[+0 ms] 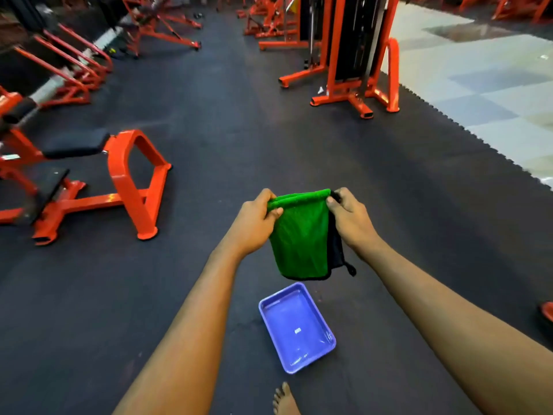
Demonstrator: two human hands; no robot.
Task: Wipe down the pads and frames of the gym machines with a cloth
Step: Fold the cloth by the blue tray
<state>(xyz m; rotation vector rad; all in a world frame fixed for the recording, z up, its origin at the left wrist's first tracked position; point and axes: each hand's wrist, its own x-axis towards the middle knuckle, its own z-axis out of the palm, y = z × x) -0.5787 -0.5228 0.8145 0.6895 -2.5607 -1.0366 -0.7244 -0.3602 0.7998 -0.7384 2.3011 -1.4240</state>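
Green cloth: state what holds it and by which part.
The green cloth hangs by its top edge: left hand pinches the left end, right hand the right end.

Head-worn; forward, down; near cloth (299,235)

The dark rubber floor (227,139) runs from near to far and meets pale tiles (493,94) along a jagged seam at the far right. A blue-violet tray (294,313) lies flat on it in the near middle, with a bare foot (284,399) standing just nearer. An orange bench machine (131,181) stands at the left, and an orange tower machine (359,97) at the far right.
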